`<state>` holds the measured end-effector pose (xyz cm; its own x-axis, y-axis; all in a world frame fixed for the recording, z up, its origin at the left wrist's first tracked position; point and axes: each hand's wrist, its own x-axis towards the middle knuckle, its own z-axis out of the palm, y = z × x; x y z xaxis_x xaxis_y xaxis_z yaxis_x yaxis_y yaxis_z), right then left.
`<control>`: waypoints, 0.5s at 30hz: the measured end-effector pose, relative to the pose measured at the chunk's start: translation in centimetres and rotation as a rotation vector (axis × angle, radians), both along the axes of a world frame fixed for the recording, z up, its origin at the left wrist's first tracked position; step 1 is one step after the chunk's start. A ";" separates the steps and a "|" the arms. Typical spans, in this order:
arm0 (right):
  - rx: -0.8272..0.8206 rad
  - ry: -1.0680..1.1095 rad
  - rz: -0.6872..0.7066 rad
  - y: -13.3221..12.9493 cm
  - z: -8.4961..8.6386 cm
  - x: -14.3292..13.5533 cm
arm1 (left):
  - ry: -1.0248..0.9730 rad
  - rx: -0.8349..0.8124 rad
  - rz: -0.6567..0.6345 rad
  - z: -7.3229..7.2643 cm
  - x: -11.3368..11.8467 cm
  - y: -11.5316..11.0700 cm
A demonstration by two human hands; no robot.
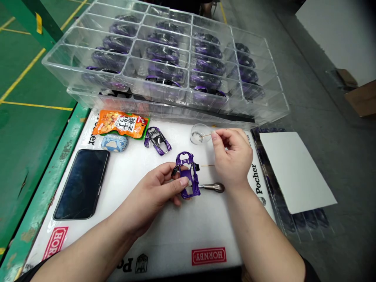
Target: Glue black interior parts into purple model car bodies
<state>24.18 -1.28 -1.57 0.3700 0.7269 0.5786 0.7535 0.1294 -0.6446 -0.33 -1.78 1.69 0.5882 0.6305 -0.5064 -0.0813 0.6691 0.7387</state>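
Note:
My left hand [157,188] grips a purple model car body shell [185,173] between thumb and fingers, its open window frames facing up. Small black parts stick out at both sides of the shell. My right hand [235,158] pinches a thin wooden stick [207,135]. The stick's tip reaches into a small clear cup [192,138] with tiny bits in it. Below the right hand lies another thin stick [207,165]. A tool with a rounded metal handle [217,187] lies just right of the shell, its far end hidden behind it. A second purple car body [158,141] rests beyond my left hand.
Stacked clear compartment trays [164,88] full of purple car bodies stand across the back. On the left lie a black phone [82,184], a blue patterned case [114,143] and an orange snack packet [120,123]. A white board [296,168] covers more trays at right.

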 end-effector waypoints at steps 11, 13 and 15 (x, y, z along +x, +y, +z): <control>0.010 0.016 0.015 0.0 0.0 -0.1 | 0.004 0.002 0.002 -0.1 0.1 0.1; -0.005 0.011 0.006 0.0 0.0 -0.1 | 0.006 0.000 0.002 -0.1 0.1 0.0; -0.014 0.010 0.001 -0.1 0.0 -0.1 | 0.008 -0.001 0.003 -0.1 0.1 0.0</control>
